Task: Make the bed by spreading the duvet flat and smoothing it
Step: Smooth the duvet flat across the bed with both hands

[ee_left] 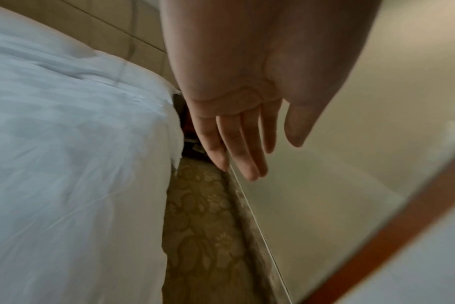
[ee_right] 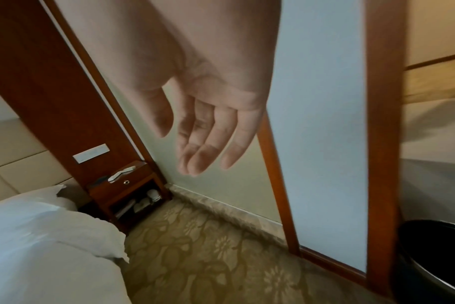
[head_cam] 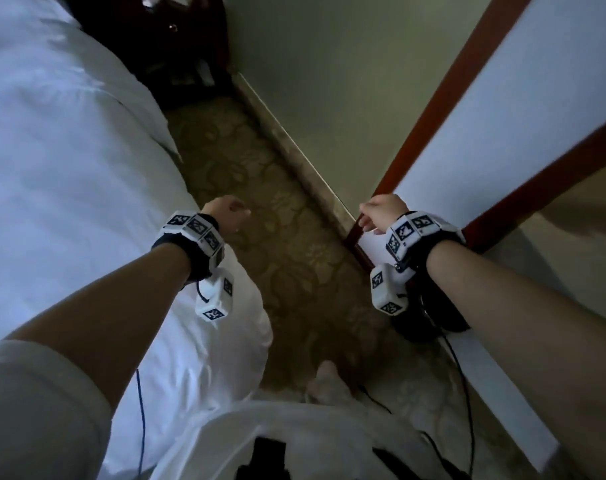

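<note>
The white duvet covers the bed along my left and hangs over its side; it also fills the left of the left wrist view and the lower left of the right wrist view. My left hand hovers over the carpet just beside the bed's edge, fingers straight and relaxed, holding nothing. My right hand is raised in front of the wood-framed panel, fingers loosely extended and empty. Neither hand touches the duvet.
A narrow aisle of patterned carpet runs between the bed and the wall. A dark wooden nightstand stands at the far end by the headboard. A wood-framed white panel stands on my right, a black bin beside it. Cables trail by my feet.
</note>
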Available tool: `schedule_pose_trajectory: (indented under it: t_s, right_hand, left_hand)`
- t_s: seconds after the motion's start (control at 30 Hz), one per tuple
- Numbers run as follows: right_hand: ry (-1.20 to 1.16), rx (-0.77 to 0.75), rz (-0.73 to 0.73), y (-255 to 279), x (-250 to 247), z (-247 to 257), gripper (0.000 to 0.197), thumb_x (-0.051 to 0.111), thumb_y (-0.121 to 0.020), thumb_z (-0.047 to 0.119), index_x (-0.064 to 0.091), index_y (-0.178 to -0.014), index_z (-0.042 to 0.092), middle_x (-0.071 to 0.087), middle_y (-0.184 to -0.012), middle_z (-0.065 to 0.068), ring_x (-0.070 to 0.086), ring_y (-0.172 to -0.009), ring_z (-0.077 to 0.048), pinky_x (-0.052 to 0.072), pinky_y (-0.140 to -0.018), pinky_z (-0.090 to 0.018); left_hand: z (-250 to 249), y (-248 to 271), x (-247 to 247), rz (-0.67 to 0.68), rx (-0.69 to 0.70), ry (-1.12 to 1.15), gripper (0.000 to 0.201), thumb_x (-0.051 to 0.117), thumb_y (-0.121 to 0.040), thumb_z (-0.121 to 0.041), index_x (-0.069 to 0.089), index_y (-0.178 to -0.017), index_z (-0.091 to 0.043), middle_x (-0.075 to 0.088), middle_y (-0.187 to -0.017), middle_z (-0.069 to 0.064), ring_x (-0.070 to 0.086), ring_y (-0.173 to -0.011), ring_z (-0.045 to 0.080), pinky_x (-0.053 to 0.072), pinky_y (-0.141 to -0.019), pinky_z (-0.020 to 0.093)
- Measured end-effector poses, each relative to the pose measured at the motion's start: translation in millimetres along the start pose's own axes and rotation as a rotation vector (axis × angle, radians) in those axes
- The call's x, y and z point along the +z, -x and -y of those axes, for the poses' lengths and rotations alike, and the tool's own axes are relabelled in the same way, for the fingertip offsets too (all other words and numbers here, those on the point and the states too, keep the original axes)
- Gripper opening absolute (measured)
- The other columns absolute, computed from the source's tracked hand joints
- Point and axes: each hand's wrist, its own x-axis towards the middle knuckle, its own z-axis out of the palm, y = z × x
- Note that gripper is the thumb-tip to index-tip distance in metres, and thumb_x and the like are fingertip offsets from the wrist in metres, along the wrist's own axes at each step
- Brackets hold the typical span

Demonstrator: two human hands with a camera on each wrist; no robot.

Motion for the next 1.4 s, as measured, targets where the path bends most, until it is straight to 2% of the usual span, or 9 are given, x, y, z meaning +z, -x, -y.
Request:
schedule_pose_trajectory:
  t_s: [0.23,0.37,0.47,0.67,0.8,0.9,1.0,1.1,1.4]
  right_hand:
    - [0.097,-0.106,0.224,-167.9,13.4,86.7,0.020,0.050,-0.095,0.018,0.057,-0.077,0.013,0.058,-0.060,-0.001,0.052,-0.050,-0.013,0.041,-0.045,-0.019]
    - [0.152,-0.245,0.383,-230.6,56.8,156.5,0.015,0.048,-0.095,0.018,0.058,-0.088,0.010,0.059,-0.065,-0.002,0.053,-0.054,-0.013,0.039,-0.050,-0.021]
    - [0.240,-0.362,0.453,-287.0,88.5,229.2,0.016,0.048,-0.095,0.019,0.061,-0.091,0.010,0.061,-0.067,0.000,0.056,-0.056,-0.013,0.039,-0.051,-0.020]
    - [0.248,-0.440,0.444,-383.6,145.8,363.7,0.018,0.048,-0.095,0.021,0.055,-0.079,0.017,0.060,-0.066,0.001,0.055,-0.056,-0.013,0.041,-0.053,-0.021]
    - [0.285,-0.487,0.502,-423.5,193.0,427.1,0.013,0.053,-0.092,0.026,0.058,-0.087,0.016,0.061,-0.068,0.004,0.057,-0.060,-0.012,0.043,-0.056,-0.020]
    - [0.357,-0.522,0.522,-457.9,235.5,476.1,0.022,0.058,-0.089,0.031,0.060,-0.100,0.013,0.061,-0.070,0.005,0.058,-0.061,-0.012,0.045,-0.058,-0.021]
    - [0.440,-0.560,0.576,-496.1,294.7,532.2,0.039,0.061,-0.085,0.039,0.056,-0.114,0.013,0.067,-0.092,-0.003,0.065,-0.083,-0.020,0.055,-0.077,-0.033]
    - [0.496,-0.631,0.652,-531.9,363.6,588.8,0.053,0.063,-0.082,0.043,0.051,-0.124,0.013,0.062,-0.114,-0.008,0.061,-0.107,-0.027,0.049,-0.094,-0.037]
    - [0.802,-0.761,0.921,-571.6,540.0,710.9,0.064,0.067,-0.083,0.035,0.038,-0.133,0.008,0.051,-0.133,-0.013,0.051,-0.121,-0.029,0.040,-0.097,-0.034]
  left_hand:
    - [-5.0,-83.4,-41.3,-0.143,-0.205,0.156,0.036,0.053,-0.092,-0.023,0.052,-0.124,-0.007,0.063,-0.116,0.019,0.061,-0.106,0.035,0.048,-0.097,0.045]
    - [17.5,-150.1,-84.6,-0.280,-0.383,0.365,0.032,0.051,-0.093,-0.014,0.051,-0.122,-0.001,0.059,-0.086,0.011,0.055,-0.066,0.023,0.047,-0.064,0.027]
    - [37.3,-214.0,-127.9,-0.350,-0.462,0.464,0.034,0.052,-0.093,-0.014,0.049,-0.123,0.002,0.051,-0.069,0.004,0.046,-0.058,0.016,0.039,-0.057,0.023]
    - [54.0,-306.4,-225.5,-0.419,-0.519,0.517,0.032,0.055,-0.091,-0.018,0.053,-0.120,-0.003,0.055,-0.072,0.006,0.050,-0.061,0.020,0.046,-0.067,0.031]
    - [69.0,-348.5,-293.2,-0.477,-0.547,0.509,0.033,0.056,-0.091,-0.022,0.054,-0.120,-0.008,0.063,-0.093,0.013,0.059,-0.081,0.024,0.051,-0.088,0.037]
    - [90.8,-376.0,-334.9,-0.518,-0.600,0.571,0.035,0.052,-0.093,-0.019,0.051,-0.126,-0.008,0.065,-0.103,0.015,0.063,-0.093,0.028,0.046,-0.073,0.029]
    - [118.4,-401.3,-369.4,-0.572,-0.682,0.588,0.035,0.050,-0.095,-0.020,0.049,-0.128,-0.009,0.065,-0.116,0.016,0.062,-0.108,0.030,0.043,-0.074,0.026]
    - [154.8,-429.3,-398.4,-0.666,-0.755,0.599,0.036,0.050,-0.094,-0.022,0.049,-0.128,-0.009,0.066,-0.116,0.017,0.063,-0.100,0.029,0.043,-0.076,0.028]
    - [223.8,-500.2,-454.0,-0.826,-1.010,0.816,0.036,0.051,-0.093,-0.022,0.049,-0.126,-0.007,0.066,-0.113,0.017,0.059,-0.077,0.020,0.041,-0.056,0.020]
